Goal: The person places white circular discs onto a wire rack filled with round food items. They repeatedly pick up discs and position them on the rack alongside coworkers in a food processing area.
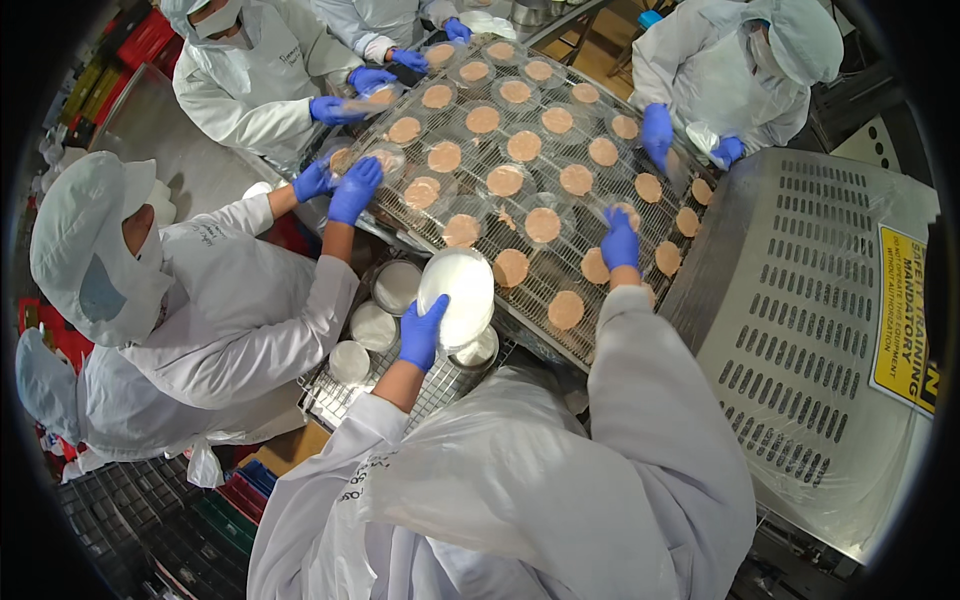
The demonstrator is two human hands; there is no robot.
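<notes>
My left hand (424,332), in a blue glove, grips a stack of round white sheets (463,290) in front of the belt's near left edge. Over the wire-mesh conveyor belt (460,190) reaches my right hand (620,246), also gloved in blue. One finger stretches forward beside a round, flat, pinkish patty (628,212); the other fingers are partly hidden. Similar patties lie spread over the belt, such as one patty (566,310) to the left of my right forearm. Several have clear round film under or around them.
Round white stacks (373,327) stand on a wire rack (335,398) below my left hand. A slotted metal cover (800,300) borders the belt on the right. Co-workers in white stand left (240,290), far left (255,100) and far right (690,70), their blue-gloved hands at the belt.
</notes>
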